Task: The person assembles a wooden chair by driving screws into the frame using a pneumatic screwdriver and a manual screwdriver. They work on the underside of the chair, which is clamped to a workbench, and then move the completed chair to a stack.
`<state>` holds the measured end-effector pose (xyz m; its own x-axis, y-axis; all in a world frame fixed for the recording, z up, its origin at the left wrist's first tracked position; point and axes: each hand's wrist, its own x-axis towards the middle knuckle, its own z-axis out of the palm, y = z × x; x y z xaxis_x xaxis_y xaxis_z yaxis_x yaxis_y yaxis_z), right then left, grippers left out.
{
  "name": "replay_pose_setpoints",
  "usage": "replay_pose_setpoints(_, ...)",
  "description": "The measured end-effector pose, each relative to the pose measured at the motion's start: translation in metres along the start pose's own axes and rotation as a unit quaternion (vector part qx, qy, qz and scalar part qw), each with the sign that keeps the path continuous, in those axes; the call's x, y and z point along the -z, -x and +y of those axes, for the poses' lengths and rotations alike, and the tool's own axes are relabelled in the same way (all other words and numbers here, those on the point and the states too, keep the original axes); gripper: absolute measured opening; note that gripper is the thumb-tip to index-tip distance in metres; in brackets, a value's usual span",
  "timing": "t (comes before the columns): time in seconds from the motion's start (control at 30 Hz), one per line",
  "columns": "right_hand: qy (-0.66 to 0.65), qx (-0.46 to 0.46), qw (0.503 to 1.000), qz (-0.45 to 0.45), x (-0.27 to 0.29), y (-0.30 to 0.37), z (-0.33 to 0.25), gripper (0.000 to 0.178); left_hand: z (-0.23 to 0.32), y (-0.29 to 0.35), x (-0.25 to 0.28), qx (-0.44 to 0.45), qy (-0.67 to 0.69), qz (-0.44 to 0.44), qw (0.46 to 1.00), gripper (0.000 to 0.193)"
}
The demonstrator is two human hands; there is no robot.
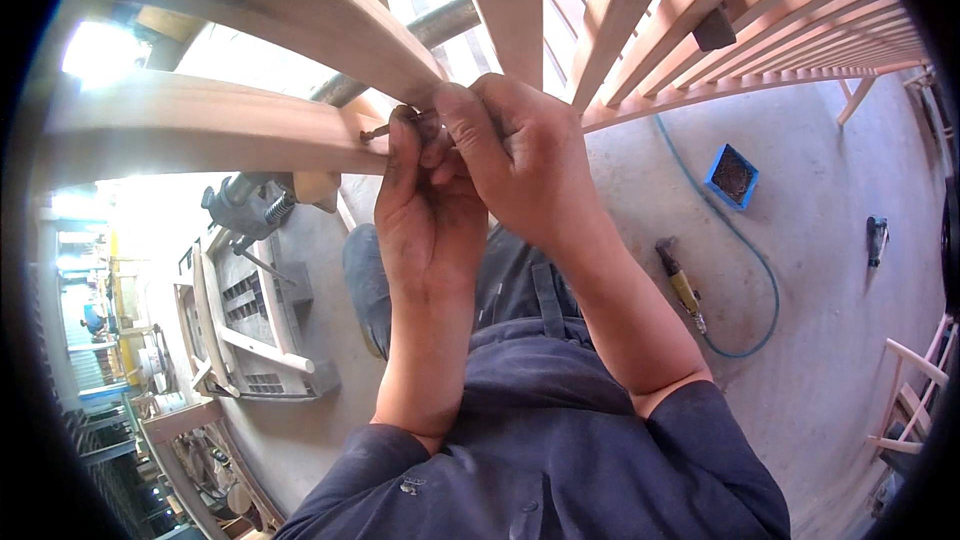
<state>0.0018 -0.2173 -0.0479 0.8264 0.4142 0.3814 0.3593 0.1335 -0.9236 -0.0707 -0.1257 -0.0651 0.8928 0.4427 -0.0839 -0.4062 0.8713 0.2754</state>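
Observation:
Both my hands meet at the near rail of a pale wooden slatted frame, where a slat joins it. A thin brown screw-like piece sticks out from between my fingers, its end beside the rail. My left hand is palm up, its thumb and fingers closed around that piece. Over it, my right hand is closed, thumb pressed to the fingers. What lies inside the right grip is hidden. Wooden slats fan out just beyond my knuckles.
A metal pipe runs under the slats, and a clamp sits below the rail. On the floor lie a yellow air tool with a green hose, a blue box of small dark pieces, and another tool.

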Motion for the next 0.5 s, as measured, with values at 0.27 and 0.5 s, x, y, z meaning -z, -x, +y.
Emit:
replay_pose_setpoints(0.27,-0.066,-0.009,0.995,-0.069,0.012,0.000,0.000,0.021,0.002,0.000,0.002,-0.011,-0.026,-0.013,1.000,0.021)
replay_pose_setpoints(0.5,0.085,0.010,0.995,-0.054,0.014,-0.008,0.002,0.025,0.002,-0.002,0.000,-0.007,0.015,0.000,1.000,0.022)
